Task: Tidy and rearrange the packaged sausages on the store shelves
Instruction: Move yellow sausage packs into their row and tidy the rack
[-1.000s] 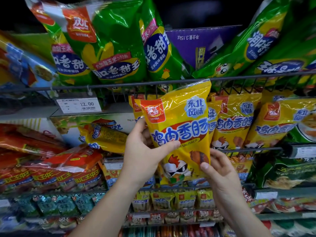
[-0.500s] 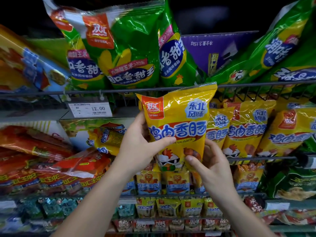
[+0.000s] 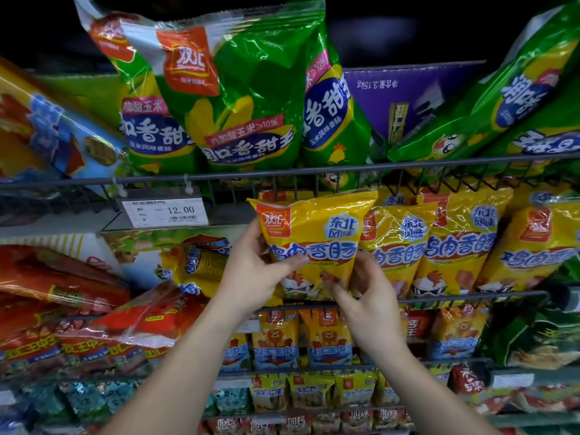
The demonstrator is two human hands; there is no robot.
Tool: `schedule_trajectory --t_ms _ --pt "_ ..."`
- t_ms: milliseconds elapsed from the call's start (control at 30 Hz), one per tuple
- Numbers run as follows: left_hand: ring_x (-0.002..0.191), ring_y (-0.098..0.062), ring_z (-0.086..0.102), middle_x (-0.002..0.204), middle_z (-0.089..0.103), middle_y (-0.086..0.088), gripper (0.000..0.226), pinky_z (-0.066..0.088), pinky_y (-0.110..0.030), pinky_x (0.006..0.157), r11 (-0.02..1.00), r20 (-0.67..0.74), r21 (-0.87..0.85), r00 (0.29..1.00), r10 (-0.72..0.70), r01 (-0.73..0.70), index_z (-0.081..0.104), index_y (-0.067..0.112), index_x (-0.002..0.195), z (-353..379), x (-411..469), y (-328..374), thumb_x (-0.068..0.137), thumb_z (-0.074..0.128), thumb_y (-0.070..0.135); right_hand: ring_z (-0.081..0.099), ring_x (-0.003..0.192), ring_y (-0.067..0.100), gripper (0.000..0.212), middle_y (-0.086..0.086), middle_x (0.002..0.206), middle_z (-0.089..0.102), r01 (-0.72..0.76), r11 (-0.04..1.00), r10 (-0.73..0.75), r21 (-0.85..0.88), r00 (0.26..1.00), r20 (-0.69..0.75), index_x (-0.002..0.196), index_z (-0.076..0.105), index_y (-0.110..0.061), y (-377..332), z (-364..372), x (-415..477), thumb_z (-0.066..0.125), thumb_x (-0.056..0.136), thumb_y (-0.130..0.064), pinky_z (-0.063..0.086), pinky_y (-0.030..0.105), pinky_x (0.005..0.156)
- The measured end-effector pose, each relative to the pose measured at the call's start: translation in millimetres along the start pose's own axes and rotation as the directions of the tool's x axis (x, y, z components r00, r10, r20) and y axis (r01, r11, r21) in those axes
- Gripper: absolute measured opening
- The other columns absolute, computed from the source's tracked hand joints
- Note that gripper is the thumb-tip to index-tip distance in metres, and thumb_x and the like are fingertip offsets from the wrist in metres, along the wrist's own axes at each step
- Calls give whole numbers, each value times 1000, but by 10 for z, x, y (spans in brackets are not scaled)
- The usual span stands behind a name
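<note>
At the middle wire shelf, yellow chicken sausage bag [image 3: 314, 243] held upright, leftmost in the yellow row. Left hand [image 3: 254, 271] grips its left edge, thumb across front; right hand [image 3: 367, 296] pinches its lower right corner. Price tag [image 3: 164, 211]: 12.00.

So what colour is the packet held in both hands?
The packet is yellow with red and blue print, clearest in the head view.
</note>
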State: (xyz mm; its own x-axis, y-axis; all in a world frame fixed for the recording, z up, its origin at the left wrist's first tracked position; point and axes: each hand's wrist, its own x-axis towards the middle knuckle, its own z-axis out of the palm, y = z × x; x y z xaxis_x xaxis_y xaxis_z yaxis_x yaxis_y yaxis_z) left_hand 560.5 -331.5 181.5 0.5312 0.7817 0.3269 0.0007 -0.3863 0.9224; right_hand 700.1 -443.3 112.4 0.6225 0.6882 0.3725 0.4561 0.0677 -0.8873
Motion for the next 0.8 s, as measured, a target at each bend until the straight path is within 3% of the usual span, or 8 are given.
schedule_trajectory --t_ms 133,267,300,433,600,700,800 --pt "101 -7 68 102 73 13 51 55 -40 93 998 4 -56 1000 -28 28 59 40 102 29 71 -111 73 83 7 57 101 -15 44 -30 109 60 17 995 -21 -100 999 -43 126 52 -29 29 39 8 71 89 -16 47 9 83" --pt "99 -8 68 101 73 13 51 55 -36 89 997 -24 -59 999 -48 46 58 38 104 77 102 -262 73 83 7 58 101 -11 46 -34 107 56 16 986 -23 -166 999 -40 132 50 -27 38 72 1 68 91 -17 44 3 80" --pt "98 -6 68 101 73 14 51 55 -33 86 998 -33 -48 998 -51 49 57 38 104 97 99 -300 74 84 8 57 103 -11 46 -32 110 56 17 985 -23 -169 999 -39 134 49 -27 43 78 -3 67 92 -18 45 5 84" --pt "96 3 66 103 71 17 51 54 -26 84 997 -47 45 997 -68 70 58 36 109 184 68 -440 73 86 13 60 115 7 51 -15 123 62 22 983 -37 -181 996 -80 140 46 -20 65 103 -36 66 93 -19 53 33 95" --pt "95 6 62 104 68 18 49 47 -14 78 978 -18 198 998 -64 66 57 35 109 203 105 -390 72 87 24 51 130 19 66 3 138 53 97 958 -145 -268 975 -166 146 38 -11 74 161 -157 71 89 -17 50 39 101" --pt "97 -1 64 107 69 14 51 48 -15 78 970 -26 234 998 -56 61 58 30 113 212 115 -379 71 87 26 45 133 19 61 6 140 46 259 902 -343 -345 915 -210 139 45 -9 81 154 -188 73 85 -12 54 33 92" --pt "98 -4 65 106 70 14 53 51 -20 81 967 -55 250 998 -39 52 59 26 116 249 94 -399 71 87 28 49 125 19 54 6 134 47 307 858 -414 -411 888 -200 136 51 -18 25 108 -156 66 85 -19 54 20 72"
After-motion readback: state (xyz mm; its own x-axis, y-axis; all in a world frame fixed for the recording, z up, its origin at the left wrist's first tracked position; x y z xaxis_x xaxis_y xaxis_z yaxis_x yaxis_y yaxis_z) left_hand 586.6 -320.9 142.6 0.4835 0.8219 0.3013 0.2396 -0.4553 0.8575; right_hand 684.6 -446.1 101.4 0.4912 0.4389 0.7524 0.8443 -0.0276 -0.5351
